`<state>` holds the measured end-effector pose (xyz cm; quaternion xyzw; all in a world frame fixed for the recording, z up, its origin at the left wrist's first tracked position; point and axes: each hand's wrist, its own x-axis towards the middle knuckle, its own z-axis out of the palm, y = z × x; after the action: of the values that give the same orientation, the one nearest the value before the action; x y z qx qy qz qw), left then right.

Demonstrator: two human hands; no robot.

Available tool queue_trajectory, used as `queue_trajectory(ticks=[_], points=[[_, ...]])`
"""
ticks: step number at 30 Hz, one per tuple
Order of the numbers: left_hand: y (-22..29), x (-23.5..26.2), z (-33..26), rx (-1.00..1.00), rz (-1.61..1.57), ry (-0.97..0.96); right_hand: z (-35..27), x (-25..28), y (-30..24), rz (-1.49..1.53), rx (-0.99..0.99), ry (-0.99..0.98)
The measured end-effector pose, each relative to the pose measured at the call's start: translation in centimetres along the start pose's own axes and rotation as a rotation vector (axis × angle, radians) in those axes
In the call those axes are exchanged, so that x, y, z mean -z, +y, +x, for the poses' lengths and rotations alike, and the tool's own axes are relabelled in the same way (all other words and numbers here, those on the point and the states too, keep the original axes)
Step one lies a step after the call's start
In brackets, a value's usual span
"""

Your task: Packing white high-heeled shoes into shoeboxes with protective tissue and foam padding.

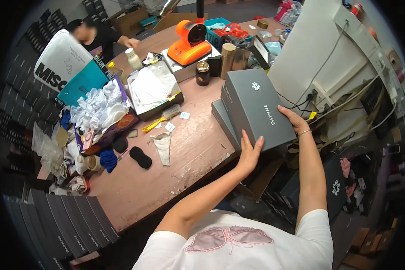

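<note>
One grey carton (256,105) is at the right end of your counter (180,173), over a lower box (223,121); your left grip (249,154) clasps the carton's near edge, your right grip (293,119) its right edge; one orange device (189,51) stands behind; one white cloth (163,147) lies leftward.

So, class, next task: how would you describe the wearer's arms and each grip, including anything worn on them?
Both forearms are bare below short white sleeves. The left grip and right grip are ungloved human hands. A thin bracelet circles the right wrist; none shows on the left. I see no cables or printed markings on either arm.
</note>
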<state>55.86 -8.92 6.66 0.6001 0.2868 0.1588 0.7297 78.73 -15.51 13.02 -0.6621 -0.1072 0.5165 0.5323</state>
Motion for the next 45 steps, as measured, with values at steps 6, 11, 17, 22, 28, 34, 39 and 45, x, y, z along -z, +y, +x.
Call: queue_trajectory(ticks=[6,11,17,22,28,34,39,45], points=[[0.1,0.5,-0.9,-0.062,0.022,0.002,2.8,0.9,-2.5,-0.241,0.045,-0.134],[-0.6,9.8,-7.4,-0.026,-0.011,-0.211,3.1,-5.7,-5.4,-1.025,0.848,0.301],[-8.6,21.1,-20.0,0.000,0.115,0.304,-12.1,-42.1,-6.6,-0.832,1.472,-0.450],[-11.2,28.7,-32.6,-0.184,-0.023,0.814,-33.4,-63.6,-1.3,-0.670,2.182,-1.019],[-11.4,30.9,-41.9,-0.199,-0.141,0.998,-45.4,-80.3,4.0,-0.807,2.897,-0.583],[-10.1,33.0,-42.5,-0.382,-0.360,0.858,-43.3,-78.3,2.1,-1.117,2.869,-0.315],[0.7,35.5,-46.9,-0.743,-0.416,0.820,-31.9,-66.7,-1.6,-0.853,2.631,-0.390],[-1.0,39.1,-44.7,-1.124,-1.020,0.114,-19.6,-46.7,8.2,-1.165,2.551,-0.483]])
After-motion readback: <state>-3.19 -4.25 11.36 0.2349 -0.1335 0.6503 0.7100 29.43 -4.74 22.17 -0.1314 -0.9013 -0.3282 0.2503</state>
